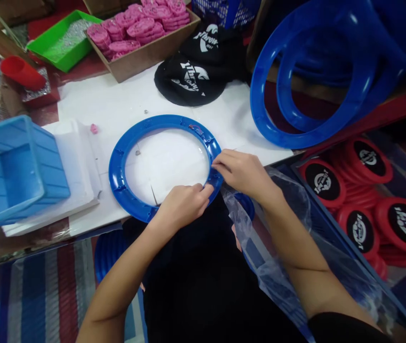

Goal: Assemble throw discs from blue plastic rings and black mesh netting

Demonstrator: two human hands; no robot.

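Observation:
A blue plastic ring [117, 169] lies on the white tabletop, hollow channel side up, its near edge close to the table edge. Some thin reddish wire [196, 129] sits in the channel at the upper right. My left hand [185, 202] is closed at the ring's lower right, fingers curled over the rim. At the right side of the ring, my right hand [246, 174] pinches thumb and fingers together over the channel. Whatever is between those fingertips is too small or hidden to make out.
A light blue bin [51, 166] stands left. Behind are a green tray [60, 57], a carton of pink bundles [142, 28] and black printed fabric discs [188, 78]. More blue rings [260, 109] lean at right, above red discs [353, 214]. Clear plastic film [260, 257] hangs beside my lap.

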